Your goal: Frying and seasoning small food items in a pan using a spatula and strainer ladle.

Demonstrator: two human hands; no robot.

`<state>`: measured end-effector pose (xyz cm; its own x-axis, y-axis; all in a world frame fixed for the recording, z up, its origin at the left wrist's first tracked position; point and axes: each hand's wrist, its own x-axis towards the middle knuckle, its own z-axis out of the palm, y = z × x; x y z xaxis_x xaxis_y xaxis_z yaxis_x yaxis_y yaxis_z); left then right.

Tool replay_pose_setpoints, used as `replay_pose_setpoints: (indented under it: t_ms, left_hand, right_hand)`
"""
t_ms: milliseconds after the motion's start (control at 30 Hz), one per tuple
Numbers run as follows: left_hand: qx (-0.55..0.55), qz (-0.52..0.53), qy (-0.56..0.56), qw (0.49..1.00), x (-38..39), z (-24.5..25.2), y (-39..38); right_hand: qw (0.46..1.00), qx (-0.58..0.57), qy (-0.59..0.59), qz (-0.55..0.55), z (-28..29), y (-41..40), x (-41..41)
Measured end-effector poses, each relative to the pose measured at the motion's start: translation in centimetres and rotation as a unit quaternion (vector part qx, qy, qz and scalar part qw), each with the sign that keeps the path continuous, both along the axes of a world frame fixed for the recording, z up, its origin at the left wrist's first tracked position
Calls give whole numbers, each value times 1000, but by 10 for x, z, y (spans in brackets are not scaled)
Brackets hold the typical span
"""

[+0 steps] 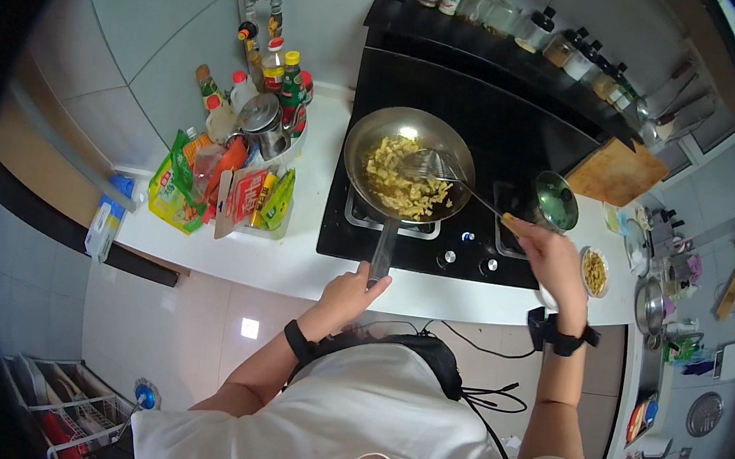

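A metal wok sits over the left burner of the black gas stove. Yellow pieces of what looks like scrambled egg lie in it with some oil. My left hand grips the end of the wok's handle. In my right hand is a slotted turner with a wooden-ended handle; its head rests among the egg pieces. Right of the wok, a metal bowl stands by the right burner. Close to my right wrist is a small plate of chopped food.
Bottles, a steel pot and seasoning packets crowd the counter at left. Spice jars line the ledge behind the stove. A wooden cutting board leans at right. Black cables hang by my waist.
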<state>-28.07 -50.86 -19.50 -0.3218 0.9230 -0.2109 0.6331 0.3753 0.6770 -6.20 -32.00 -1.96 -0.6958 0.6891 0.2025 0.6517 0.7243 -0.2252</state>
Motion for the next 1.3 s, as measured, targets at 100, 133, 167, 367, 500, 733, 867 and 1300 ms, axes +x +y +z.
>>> replay_pose_setpoints:
  t_ms: [100, 133, 167, 367, 500, 733, 867, 1300]
  left_hand:
    - [10, 2, 7, 1000, 2, -1, 0]
    - [15, 9, 15, 1000, 2, -1, -1]
    - [14, 7, 15, 1000, 2, 0, -2]
    - [19, 6, 12, 1000, 3, 7, 1]
    - [24, 1, 18, 1000, 3, 4, 1]
    - [24, 11, 7, 1000, 3, 3, -1]
    - [15, 7, 8, 1000, 2, 4, 0]
    - [2, -1, -6, 1000, 1, 2, 2]
  right_hand:
    - [999, 14, -46, 11, 46, -15, 7]
    - [996, 14, -84, 4, 53, -18, 8]
    - [996, 12, -84, 2, 56, -20, 9]
    - [995, 34, -83, 31, 38, -18, -2]
    - [999, 35, -34, 12, 12, -7, -6]
    - [998, -57, -6, -13, 36, -25, 2]
    - [993, -118, 21, 13, 20, -15, 6]
    - [982, -151, 105, 36, 12, -22, 1]
